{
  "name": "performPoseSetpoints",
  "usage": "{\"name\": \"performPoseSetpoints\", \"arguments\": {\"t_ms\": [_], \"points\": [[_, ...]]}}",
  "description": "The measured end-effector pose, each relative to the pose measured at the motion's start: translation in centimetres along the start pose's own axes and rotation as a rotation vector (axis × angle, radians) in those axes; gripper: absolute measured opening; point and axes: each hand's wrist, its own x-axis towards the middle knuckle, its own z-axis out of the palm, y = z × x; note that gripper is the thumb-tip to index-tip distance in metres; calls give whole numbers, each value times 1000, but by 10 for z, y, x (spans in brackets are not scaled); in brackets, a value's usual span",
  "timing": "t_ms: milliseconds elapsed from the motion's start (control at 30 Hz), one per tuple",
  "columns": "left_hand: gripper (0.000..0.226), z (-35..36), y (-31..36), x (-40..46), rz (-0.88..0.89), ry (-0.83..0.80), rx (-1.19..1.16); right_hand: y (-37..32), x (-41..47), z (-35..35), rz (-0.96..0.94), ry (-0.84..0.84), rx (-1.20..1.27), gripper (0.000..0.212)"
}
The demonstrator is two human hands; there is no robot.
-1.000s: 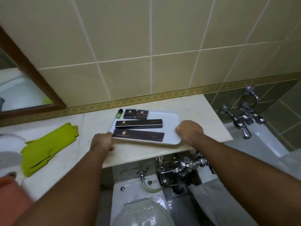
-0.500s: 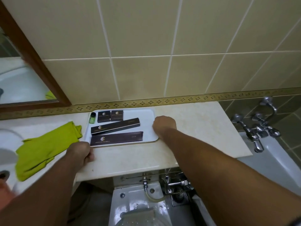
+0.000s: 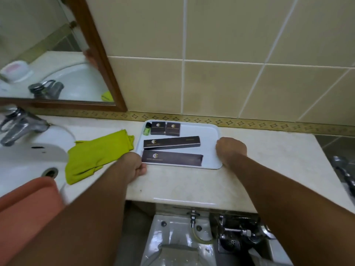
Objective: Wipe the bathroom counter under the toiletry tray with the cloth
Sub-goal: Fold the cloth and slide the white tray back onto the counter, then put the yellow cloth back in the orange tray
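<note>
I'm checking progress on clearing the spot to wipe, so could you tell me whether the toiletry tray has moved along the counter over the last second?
Yes. The white toiletry tray has slid left along the counter, away from its tub-side end, and now sits almost against the green cloth.

a white sink (image 3: 28,160) with a chrome faucet (image 3: 21,125) sits at the left, below a wood-framed mirror (image 3: 96,54). beige wall tiles (image 3: 221,85) rise behind, and a toilet cistern (image 3: 172,231) sits below.

Tray (image 3: 210,131) is set on the desk (image 3: 269,158), against the wall at 12 o'clock. Cloth (image 3: 96,152) is laid just beside it at 9 o'clock, sink (image 3: 28,160) further out. On the tray, two long boxes (image 3: 172,144) are placed toward 6 o'clock, two small boxes (image 3: 165,128) and a bottle (image 3: 147,128) behind.
</note>
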Motion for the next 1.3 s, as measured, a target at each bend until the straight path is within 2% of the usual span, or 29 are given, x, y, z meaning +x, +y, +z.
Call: {"name": "performPoseSetpoints", "arguments": {"t_ms": [67, 100, 167, 233, 300, 333, 400, 467, 567, 667, 800, 900, 1033, 1200, 1300], "points": [[23, -10, -9, -14, 93, -43, 31, -3, -12, -6, 62, -7, 72, 40], [33, -15, -10, -17, 136, -40, 62, -5, -18, -12, 105, 7, 96, 41], [48, -51, -10, -21, 254, 106, 225, -29, -36, -33, 103, 105, 81, 46], [48, -94, -5, -19, 332, 299, 506, -64, -50, -55, -40, 178, 120, 45], [47, -150, -1, -7, 328, 473, 572, -122, -63, -72, -289, 93, 259, 34], [47, -170, 1, 1, 309, 504, 575, -145, -71, -76, -380, 11, 338, 29], [49, -206, 0, 19, 290, 487, 611, -199, -79, -70, -478, -144, 469, 29], [53, -226, -3, 42, 290, 398, 620, -247, -81, -53, -472, -250, 512, 52], [53, -231, -5, 71, 285, 246, 513, -289, -64, -31, -382, -237, 409, 76], [49, -227, -1, 91, 263, 141, 477, -317, -42, -21, -329, -147, 202, 74], [58, -215, 5, 107, 266, 56, 582, -334, -24, -18, -381, -125, 1, 48], [72, -212, 5, 114, 269, 111, 683, -333, -17, -18, -389, -147, 29, 37], [69, -213, 5, 95, 311, 232, 697, -322, -28, -24, -331, -214, 283, 41], [63, -267, 1, 28, 378, 347, 477, -323, -76, -72, -421, -261, 584, 41], [46, -307, -23, -21, 450, 358, 240, -329, -124, -99, -479, -320, 685, 40]]}}
